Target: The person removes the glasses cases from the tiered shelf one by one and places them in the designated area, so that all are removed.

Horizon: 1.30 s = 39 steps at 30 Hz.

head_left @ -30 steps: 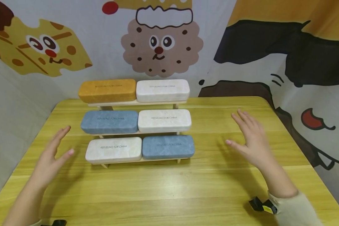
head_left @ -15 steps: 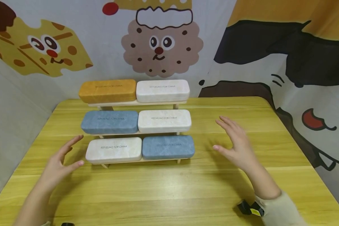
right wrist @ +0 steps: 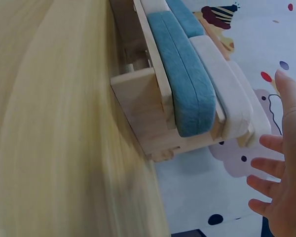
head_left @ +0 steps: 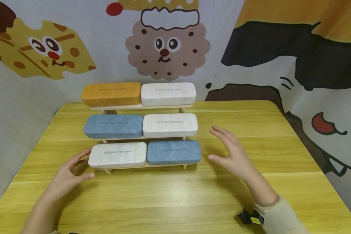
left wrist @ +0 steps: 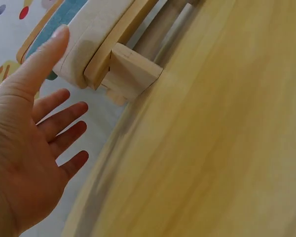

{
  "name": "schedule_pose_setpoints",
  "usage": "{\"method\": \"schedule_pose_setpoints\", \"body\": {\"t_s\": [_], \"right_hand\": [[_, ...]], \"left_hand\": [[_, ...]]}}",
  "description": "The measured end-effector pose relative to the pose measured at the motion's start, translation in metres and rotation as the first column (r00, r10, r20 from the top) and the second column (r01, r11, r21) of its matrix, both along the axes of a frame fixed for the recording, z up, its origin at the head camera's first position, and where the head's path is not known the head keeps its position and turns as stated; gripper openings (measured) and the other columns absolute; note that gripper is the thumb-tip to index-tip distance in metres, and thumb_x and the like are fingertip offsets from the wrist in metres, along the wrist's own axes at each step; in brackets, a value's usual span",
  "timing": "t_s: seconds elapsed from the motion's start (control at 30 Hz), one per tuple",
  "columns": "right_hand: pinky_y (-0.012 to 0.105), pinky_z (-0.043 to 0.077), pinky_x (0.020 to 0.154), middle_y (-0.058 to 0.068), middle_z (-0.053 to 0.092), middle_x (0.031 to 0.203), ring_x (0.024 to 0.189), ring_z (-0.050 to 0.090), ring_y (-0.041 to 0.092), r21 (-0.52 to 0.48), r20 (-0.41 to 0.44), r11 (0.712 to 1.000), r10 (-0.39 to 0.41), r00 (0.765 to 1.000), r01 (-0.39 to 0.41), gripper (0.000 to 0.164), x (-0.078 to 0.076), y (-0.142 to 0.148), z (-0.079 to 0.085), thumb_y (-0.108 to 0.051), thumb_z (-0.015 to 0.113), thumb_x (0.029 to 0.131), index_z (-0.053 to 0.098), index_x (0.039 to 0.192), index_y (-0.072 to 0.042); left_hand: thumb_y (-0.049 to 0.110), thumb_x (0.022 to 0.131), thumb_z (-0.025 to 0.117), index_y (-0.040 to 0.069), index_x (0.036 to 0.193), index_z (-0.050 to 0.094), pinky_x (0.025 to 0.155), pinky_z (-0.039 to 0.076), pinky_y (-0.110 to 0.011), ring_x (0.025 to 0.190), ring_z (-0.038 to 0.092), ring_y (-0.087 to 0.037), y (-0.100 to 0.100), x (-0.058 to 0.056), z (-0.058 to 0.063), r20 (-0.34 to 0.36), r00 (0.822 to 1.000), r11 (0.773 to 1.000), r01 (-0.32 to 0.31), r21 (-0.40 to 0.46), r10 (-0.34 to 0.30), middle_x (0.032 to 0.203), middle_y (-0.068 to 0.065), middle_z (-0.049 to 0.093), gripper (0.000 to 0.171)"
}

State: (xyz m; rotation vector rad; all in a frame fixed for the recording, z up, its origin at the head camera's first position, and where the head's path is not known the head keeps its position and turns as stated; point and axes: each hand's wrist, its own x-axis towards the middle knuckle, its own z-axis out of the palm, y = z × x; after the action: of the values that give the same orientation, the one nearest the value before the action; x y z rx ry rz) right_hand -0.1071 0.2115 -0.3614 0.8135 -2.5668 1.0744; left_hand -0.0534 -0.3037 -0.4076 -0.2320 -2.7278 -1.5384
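A three-step wooden rack (head_left: 140, 166) holds two glasses cases on each step. On the bottom step are a cream case (head_left: 117, 156) at left and a blue case (head_left: 174, 152) at right. The middle step has a blue case (head_left: 113, 126) beside a cream one (head_left: 170, 125); on top lie an orange case (head_left: 111, 95) and a white case (head_left: 168, 94). My left hand (head_left: 62, 178) is spread at the left end of the bottom cream case, fingertips right at its edge. My right hand (head_left: 234, 156), fingers extended and holding nothing, hovers right of the bottom blue case.
The rack stands on a yellow wood-grain table (head_left: 175, 201). A light cloth with cartoon prints (head_left: 168, 48) hangs behind the table and along its sides. A black device (head_left: 248, 217) is strapped at my right sleeve.
Both hands have moved inward toward the rack, the left going rightward and the right going leftward, each also slightly lower in view. The cases and the rack stay where they were.
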Motion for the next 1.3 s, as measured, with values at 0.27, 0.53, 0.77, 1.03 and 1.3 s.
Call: {"method": "schedule_pose_setpoints", "body": {"t_s": [0.27, 0.53, 0.77, 1.03, 1.3], "right_hand": [[0.064, 0.027, 0.102, 0.008, 0.038, 0.148, 0.134, 0.032, 0.031, -0.007, 0.047, 1.000, 0.024, 0.999, -0.024, 0.077, 0.002, -0.009, -0.009, -0.029, 0.081, 0.077, 0.044, 0.143, -0.012], [0.061, 0.030, 0.103, 0.009, 0.039, 0.147, 0.133, 0.034, 0.032, 0.008, 0.081, 0.998, 0.058, 0.995, -0.059, 0.078, 0.002, -0.018, -0.016, -0.032, 0.081, 0.076, 0.044, 0.143, -0.014], [0.059, 0.032, 0.103, 0.006, 0.040, 0.147, 0.132, 0.036, 0.032, 0.031, 0.132, 0.996, 0.077, 0.988, -0.081, 0.081, 0.001, -0.024, -0.021, -0.037, 0.082, 0.074, 0.045, 0.142, -0.014], [0.052, 0.035, 0.103, 0.006, 0.042, 0.145, 0.130, 0.040, 0.029, 0.041, 0.144, 0.993, 0.100, 0.985, -0.107, 0.084, 0.000, -0.028, -0.030, -0.037, 0.082, 0.072, 0.044, 0.143, -0.014], [0.049, 0.037, 0.103, 0.007, 0.044, 0.143, 0.128, 0.043, 0.030, 0.031, 0.120, 0.992, 0.115, 0.986, -0.119, 0.083, -0.003, -0.030, -0.034, -0.035, 0.083, 0.072, 0.044, 0.143, -0.014]], "left_hand": [[0.009, 0.078, 0.080, -0.002, 0.144, 0.038, 0.105, 0.031, -0.028, 0.106, 0.040, 0.013, 0.005, -0.002, -0.006, -0.002, 0.999, 0.997, -0.037, -0.066, 0.037, 0.136, -0.029, 0.045, 0.079], [0.010, 0.078, 0.081, -0.006, 0.139, 0.043, 0.084, 0.032, -0.003, 0.102, 0.043, 0.013, 0.008, -0.003, -0.011, -0.031, 0.998, 0.995, -0.061, -0.083, 0.059, 0.126, -0.028, 0.054, 0.074], [0.014, 0.080, 0.080, -0.007, 0.139, 0.043, 0.087, 0.029, -0.003, 0.119, 0.044, -0.008, 0.008, -0.004, -0.011, 0.004, 0.997, 0.993, -0.077, -0.088, 0.078, 0.135, -0.027, 0.047, 0.073], [0.014, 0.079, 0.080, -0.006, 0.138, 0.046, 0.087, 0.031, -0.003, 0.119, 0.048, -0.012, 0.009, -0.004, -0.015, -0.006, 0.997, 0.993, -0.083, -0.086, 0.083, 0.135, -0.028, 0.047, 0.071], [0.016, 0.081, 0.079, -0.008, 0.140, 0.042, 0.084, 0.030, 0.000, 0.122, 0.041, -0.046, 0.012, -0.005, -0.014, 0.020, 0.997, 0.995, -0.072, -0.074, 0.073, 0.137, -0.029, 0.044, 0.073]]}}
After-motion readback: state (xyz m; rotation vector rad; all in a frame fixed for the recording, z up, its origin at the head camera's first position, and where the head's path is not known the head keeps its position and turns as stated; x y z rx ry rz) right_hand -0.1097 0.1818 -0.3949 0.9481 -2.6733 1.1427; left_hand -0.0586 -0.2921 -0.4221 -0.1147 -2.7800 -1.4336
